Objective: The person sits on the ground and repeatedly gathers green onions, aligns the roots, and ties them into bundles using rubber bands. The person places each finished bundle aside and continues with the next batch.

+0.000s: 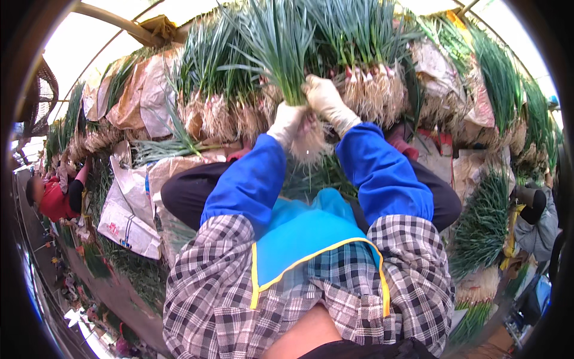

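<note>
My left hand [287,122], in a pale glove, is closed around a bunch of green onions [293,85] just above its roots. The long green leaves point away from me, and the pale stringy roots [309,146] hang down below the glove toward my lap. My right hand [328,102], also gloved, is bent against the right side of the stems, a little higher up. Its fingertips are hidden, so any grip there cannot be made out. Behind both hands, more rooted onions [372,89] stand upright in a dense row.
Loose onions [179,146] lie left of my knee, beside a white woven sack [130,220]. To the right is a heap of green leaves [482,224]. One person in red [58,197] is at far left; another in grey [536,224] is at far right.
</note>
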### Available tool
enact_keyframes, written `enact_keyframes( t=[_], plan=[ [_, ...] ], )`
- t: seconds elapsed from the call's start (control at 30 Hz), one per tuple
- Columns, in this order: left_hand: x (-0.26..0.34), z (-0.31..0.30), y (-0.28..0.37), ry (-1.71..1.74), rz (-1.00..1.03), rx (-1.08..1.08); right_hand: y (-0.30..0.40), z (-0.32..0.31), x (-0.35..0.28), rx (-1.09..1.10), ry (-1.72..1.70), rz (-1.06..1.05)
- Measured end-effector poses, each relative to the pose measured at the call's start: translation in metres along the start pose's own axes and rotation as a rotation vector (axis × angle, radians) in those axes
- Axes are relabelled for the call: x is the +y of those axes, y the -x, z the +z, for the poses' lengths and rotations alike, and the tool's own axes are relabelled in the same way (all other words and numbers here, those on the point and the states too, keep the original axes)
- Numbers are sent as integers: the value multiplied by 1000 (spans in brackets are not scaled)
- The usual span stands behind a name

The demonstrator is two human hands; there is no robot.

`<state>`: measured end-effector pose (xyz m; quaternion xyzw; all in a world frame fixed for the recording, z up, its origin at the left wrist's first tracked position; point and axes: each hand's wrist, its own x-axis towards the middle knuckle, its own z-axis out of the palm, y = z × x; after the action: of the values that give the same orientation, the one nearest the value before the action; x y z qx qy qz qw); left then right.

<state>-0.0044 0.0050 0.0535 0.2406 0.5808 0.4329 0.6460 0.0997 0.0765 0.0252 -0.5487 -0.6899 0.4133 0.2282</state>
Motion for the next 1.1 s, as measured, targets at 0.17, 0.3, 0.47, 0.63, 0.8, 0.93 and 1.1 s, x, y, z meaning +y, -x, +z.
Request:
enact_keyframes(
  t=[0.17,0.3,0.47,0.63,0.8,0.93,1.1],
  plan=[
    [22,-43,11,98,-25,-188,-2,-25,34,106,-1212,294],
    [39,-81,34,-107,-90,-222,5,-17,30,-375,-889,298],
    [18,-83,34,-26,-164,-227,4,33,-25,-315,-952,381],
    [-9,-86,13,205,-178,-213,31,56,-33,110,-1476,424],
    [-7,-53,29,161,-180,-173,37,58,-2,-54,-1864,345],
    [3,-41,44,96,-203,-179,38,42,-10,48,-1619,356],
    [-13,-26,29,566,-210,-336,46,31,-19,192,-1619,357]
  ],
)
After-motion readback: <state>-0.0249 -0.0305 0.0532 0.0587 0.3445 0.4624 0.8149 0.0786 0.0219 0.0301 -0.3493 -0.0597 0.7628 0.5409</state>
